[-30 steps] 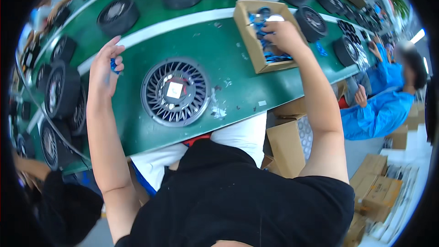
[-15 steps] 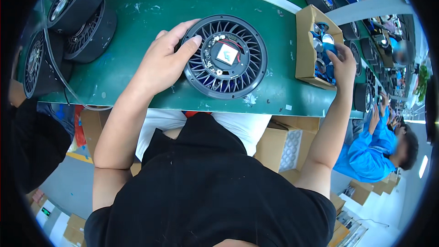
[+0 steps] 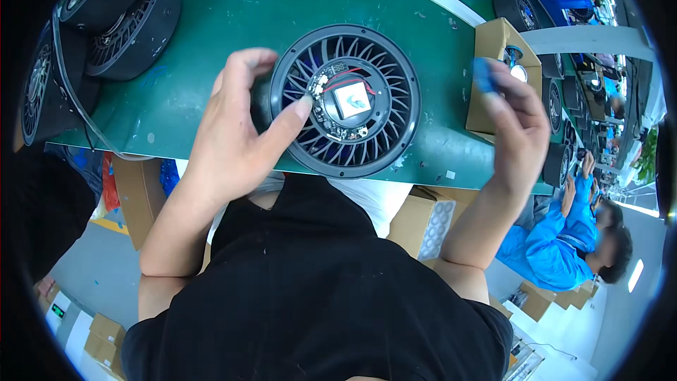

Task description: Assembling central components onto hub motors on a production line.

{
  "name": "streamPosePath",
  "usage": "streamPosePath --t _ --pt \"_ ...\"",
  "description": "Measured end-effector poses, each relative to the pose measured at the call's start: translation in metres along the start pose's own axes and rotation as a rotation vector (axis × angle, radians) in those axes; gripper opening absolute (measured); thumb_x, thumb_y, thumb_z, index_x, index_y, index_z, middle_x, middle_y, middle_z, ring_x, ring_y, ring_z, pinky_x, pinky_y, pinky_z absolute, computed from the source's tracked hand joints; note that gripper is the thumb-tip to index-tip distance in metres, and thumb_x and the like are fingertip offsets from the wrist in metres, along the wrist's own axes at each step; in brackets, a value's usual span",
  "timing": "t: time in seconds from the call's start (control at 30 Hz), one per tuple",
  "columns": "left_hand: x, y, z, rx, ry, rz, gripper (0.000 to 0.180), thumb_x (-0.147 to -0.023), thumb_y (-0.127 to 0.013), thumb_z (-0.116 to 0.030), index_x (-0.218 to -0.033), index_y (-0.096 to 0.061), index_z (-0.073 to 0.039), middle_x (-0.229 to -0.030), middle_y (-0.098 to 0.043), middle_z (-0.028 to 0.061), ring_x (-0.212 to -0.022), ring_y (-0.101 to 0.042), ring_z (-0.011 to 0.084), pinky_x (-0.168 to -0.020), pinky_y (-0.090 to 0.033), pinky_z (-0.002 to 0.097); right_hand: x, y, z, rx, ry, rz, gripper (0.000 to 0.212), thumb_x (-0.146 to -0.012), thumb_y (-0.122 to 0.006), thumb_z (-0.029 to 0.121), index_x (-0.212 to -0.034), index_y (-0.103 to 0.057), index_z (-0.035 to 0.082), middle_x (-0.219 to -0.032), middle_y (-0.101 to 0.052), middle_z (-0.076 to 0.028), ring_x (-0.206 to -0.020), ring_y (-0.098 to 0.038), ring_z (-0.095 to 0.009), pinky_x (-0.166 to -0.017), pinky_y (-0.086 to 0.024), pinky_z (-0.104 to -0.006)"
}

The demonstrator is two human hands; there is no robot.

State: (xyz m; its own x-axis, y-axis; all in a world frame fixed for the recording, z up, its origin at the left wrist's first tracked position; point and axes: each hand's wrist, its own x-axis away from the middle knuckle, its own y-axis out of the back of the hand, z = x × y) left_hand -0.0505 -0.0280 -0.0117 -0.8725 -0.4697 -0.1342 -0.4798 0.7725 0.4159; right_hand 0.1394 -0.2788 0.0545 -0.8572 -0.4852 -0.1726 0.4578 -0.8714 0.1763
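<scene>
A round black wheel (image 3: pixel 392 120) with curved spokes lies flat on the green bench. At its hub are a circuit board (image 3: pixel 321 92), red wires and a white square block (image 3: pixel 352 99). My left hand (image 3: pixel 236 130) is at the wheel's left side, fingers apart; its thumb reaches over the spokes, and whether it touches cannot be told. Between the fingertips of my right hand (image 3: pixel 520 116) is a small blue piece (image 3: pixel 484 75), blurred. That hand is in front of an open cardboard box (image 3: pixel 488 46) holding shiny round parts with blue on them, partly hidden by the hand.
Thick black wheels (image 3: pixel 137 32) are stacked at the left, beside a hanging grey cable (image 3: pixel 74 92). More wheels (image 3: pixel 518 8) stand beyond the box. A grey metal bar (image 3: pixel 592 41) crosses behind it. A person in blue (image 3: pixel 553 254) sits at the right.
My right hand has come up out of the box toward the wheel with the blue piece. My left hand has loosened from the wheel's rim, its fingers lifting away to the left.
</scene>
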Motion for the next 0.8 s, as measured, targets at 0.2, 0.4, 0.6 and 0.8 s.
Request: streamPosePath --t 0.2,0.4,0.6,0.8 --pt "-0.018 -0.007 -0.003 0.054 0.015 0.027 0.057 -0.089 -0.070 -0.029 -0.131 -0.048 0.001 -0.115 -0.061 0.0234 -0.106 -0.055 0.0350 -0.095 -0.044 0.0437 0.013 -0.085 0.000 0.375 0.272 0.238 0.035 -0.074 -0.081 0.005 -0.108 -0.072 0.005 -0.116 -0.069 -0.013 -0.112 -0.062 -0.029 -0.099 -0.047 -0.0381" --pt "-0.016 -0.010 0.001 -0.008 -0.083 0.005 0.049 -0.090 -0.067 -0.026 -0.127 -0.053 0.002 -0.108 -0.064 0.0190 -0.095 -0.053 0.0332 -0.090 -0.044 0.0414 0.035 -0.103 -0.004 0.614 0.418 0.213 0.030 -0.071 -0.082 0.007 -0.101 -0.076 0.006 -0.114 -0.070 -0.015 -0.109 -0.062 -0.034 -0.100 -0.045 -0.0498" --pt "-0.015 -0.011 0.004 0.000 -0.114 0.000 0.047 -0.090 -0.065 -0.026 -0.126 -0.054 0.003 -0.107 -0.064 0.0188 -0.091 -0.052 0.0318 -0.087 -0.042 0.0400 0.040 -0.106 -0.005 0.668 0.423 0.205 0.029 -0.074 -0.080 0.006 -0.102 -0.076 0.004 -0.117 -0.069 -0.016 -0.112 -0.062 -0.036 -0.101 -0.044 -0.0515" --pt "-0.015 -0.014 0.008 0.010 -0.170 -0.034 0.048 -0.091 -0.063 -0.029 -0.125 -0.054 0.004 -0.107 -0.064 0.0183 -0.090 -0.052 0.0311 -0.086 -0.042 0.0397 0.041 -0.107 -0.005 0.723 0.403 0.205 0.026 -0.078 -0.076 0.002 -0.104 -0.076 0.001 -0.121 -0.069 -0.018 -0.118 -0.060 -0.038 -0.102 -0.046 -0.0452"
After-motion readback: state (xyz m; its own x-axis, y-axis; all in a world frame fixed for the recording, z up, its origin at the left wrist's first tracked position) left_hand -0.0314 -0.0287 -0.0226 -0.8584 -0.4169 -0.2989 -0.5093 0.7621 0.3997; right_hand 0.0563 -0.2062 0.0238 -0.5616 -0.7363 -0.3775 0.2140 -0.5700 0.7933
